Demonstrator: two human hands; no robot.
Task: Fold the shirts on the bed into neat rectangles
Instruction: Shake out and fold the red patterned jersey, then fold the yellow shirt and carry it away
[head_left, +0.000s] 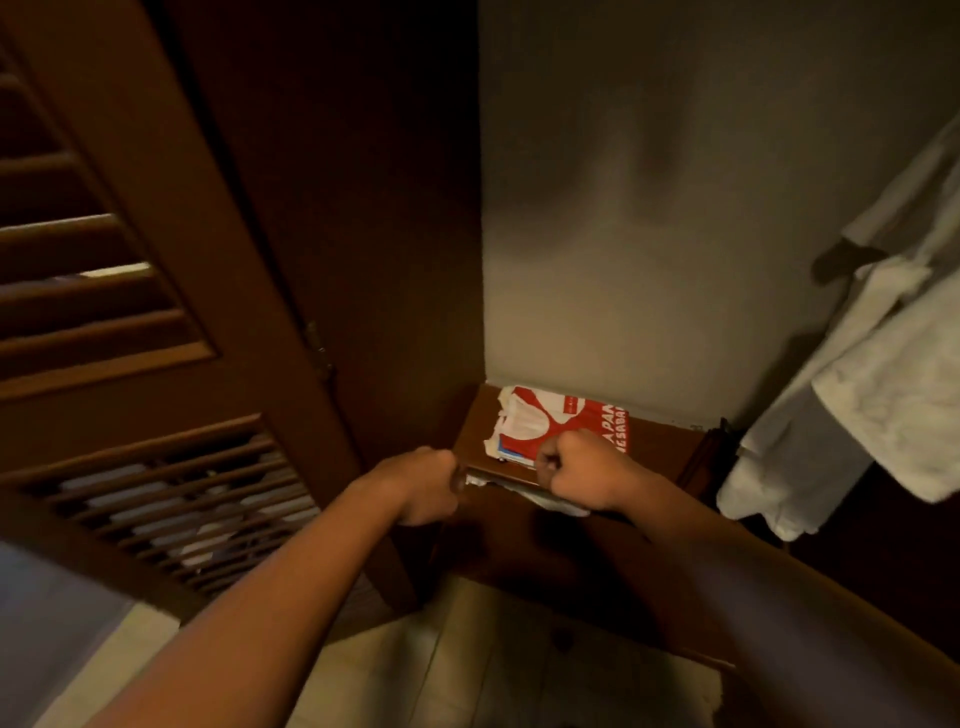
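One folded red-and-white shirt (558, 423) sits on the dark wooden shelf (660, 441) against the wall, long axis running left to right. Right hand (576, 470) hovers at its near edge, fingers clenched; left hand (428, 486), off to the side, curled too, grasp unclear.

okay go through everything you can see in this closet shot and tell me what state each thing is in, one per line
red and white shirt: folded, lying flat on the wooden shelf.
louvered door: swung open.
white towel: hanging, draped at the right.
left hand: fingers curled at the shelf's front edge; what it holds is unclear.
right hand: fist-like, at the shirt's near edge; grip unclear.
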